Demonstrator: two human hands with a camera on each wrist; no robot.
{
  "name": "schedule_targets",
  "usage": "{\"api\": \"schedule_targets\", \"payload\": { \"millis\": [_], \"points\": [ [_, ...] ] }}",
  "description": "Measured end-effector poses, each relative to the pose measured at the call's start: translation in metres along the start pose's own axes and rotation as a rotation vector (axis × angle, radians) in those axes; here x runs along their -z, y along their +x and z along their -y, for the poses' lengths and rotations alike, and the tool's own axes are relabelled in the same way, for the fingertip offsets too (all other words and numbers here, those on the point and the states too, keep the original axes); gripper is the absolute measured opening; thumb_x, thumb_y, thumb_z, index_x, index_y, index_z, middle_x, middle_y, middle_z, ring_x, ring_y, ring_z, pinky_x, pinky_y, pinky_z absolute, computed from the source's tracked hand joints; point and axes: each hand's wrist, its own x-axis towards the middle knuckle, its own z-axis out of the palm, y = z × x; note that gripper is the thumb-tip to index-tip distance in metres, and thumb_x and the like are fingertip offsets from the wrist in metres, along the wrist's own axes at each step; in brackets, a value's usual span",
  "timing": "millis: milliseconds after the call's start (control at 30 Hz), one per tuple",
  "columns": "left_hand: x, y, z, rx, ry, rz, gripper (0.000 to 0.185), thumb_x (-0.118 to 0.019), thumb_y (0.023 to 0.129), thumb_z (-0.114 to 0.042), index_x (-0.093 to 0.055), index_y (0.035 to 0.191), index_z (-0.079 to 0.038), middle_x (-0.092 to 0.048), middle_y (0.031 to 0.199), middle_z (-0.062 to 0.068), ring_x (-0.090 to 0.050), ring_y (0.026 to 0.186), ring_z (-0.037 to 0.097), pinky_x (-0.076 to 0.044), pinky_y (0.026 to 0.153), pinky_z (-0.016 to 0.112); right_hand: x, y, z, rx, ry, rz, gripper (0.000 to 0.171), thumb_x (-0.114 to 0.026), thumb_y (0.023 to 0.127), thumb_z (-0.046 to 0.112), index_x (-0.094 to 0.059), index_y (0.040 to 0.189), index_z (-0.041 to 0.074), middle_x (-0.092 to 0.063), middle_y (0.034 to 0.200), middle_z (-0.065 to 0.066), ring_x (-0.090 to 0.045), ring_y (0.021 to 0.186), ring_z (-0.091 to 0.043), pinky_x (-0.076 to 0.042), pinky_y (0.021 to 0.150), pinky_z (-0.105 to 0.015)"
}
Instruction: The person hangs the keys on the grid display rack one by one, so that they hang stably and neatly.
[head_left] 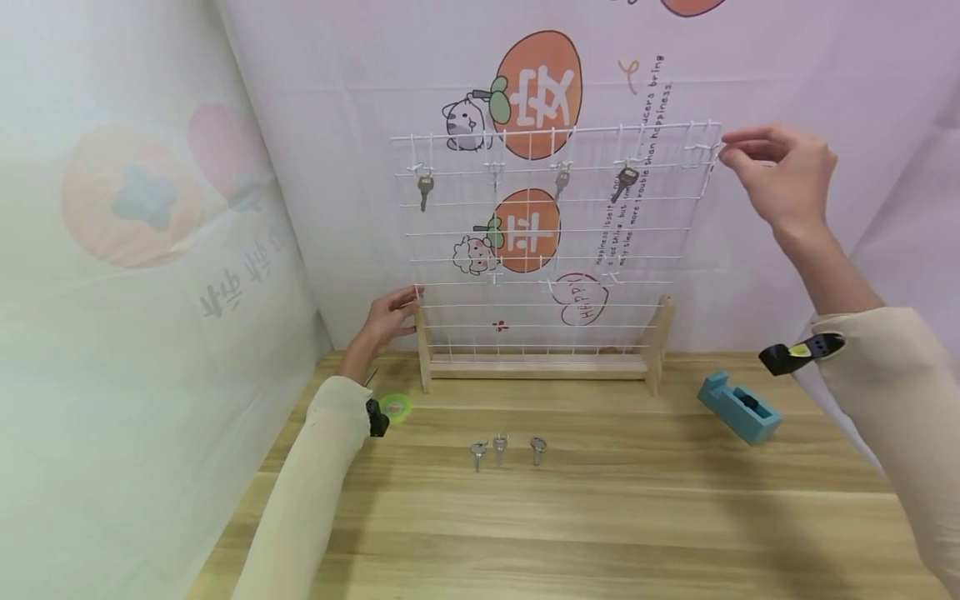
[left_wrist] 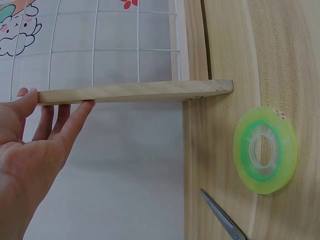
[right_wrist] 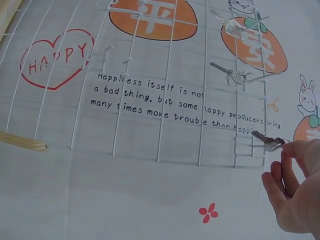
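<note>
A white wire grid rack [head_left: 551, 242] stands on a wooden base at the back of the table, and three keys [head_left: 425, 190] hang from its upper hooks. My right hand [head_left: 731, 152] is up at the rack's top right corner. There it pinches a small silver key [right_wrist: 267, 141] against the edge wires beside a hook. My left hand [head_left: 397, 310] rests with straight fingers [left_wrist: 75, 117] on the rack's left wooden post [left_wrist: 135, 92]. Three more keys [head_left: 500, 448] lie on the table in front of the rack.
A green tape roll [left_wrist: 265, 150] and scissor blades [left_wrist: 222, 216] lie by my left wrist. A blue tape dispenser [head_left: 738, 406] sits at the right on the wooden table [head_left: 600, 517]. Printed cloth hangs behind and to the left.
</note>
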Motion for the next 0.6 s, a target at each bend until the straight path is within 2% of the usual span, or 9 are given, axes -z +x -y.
{"api": "schedule_targets", "payload": {
  "millis": [167,600],
  "points": [
    [-0.0002,0.0008,-0.0012,0.005,0.005,0.009,0.046,-0.053,0.11,-0.015,-0.05,0.156,-0.016,-0.041,0.163,0.01,-0.041,0.148,0.03,-0.048,0.11,0.054,0.002,0.0026,0.001,-0.043,0.019,0.001,0.03,-0.072,0.099,0.028,-0.076,0.127,0.02,-0.075,0.121,0.009,-0.067,0.102,0.004,-0.049,0.103,-0.019],
    [0.0001,0.0009,0.001,0.002,-0.011,-0.003,0.045,-0.054,0.11,-0.014,-0.052,0.154,-0.016,-0.043,0.162,0.011,-0.042,0.147,0.031,-0.049,0.109,0.053,-0.0037,0.007,0.0002,-0.031,-0.077,0.033,0.035,-0.069,0.1,0.029,-0.073,0.133,0.017,-0.074,0.124,0.008,-0.06,0.095,0.01,-0.049,0.102,-0.017]
  ]
}}
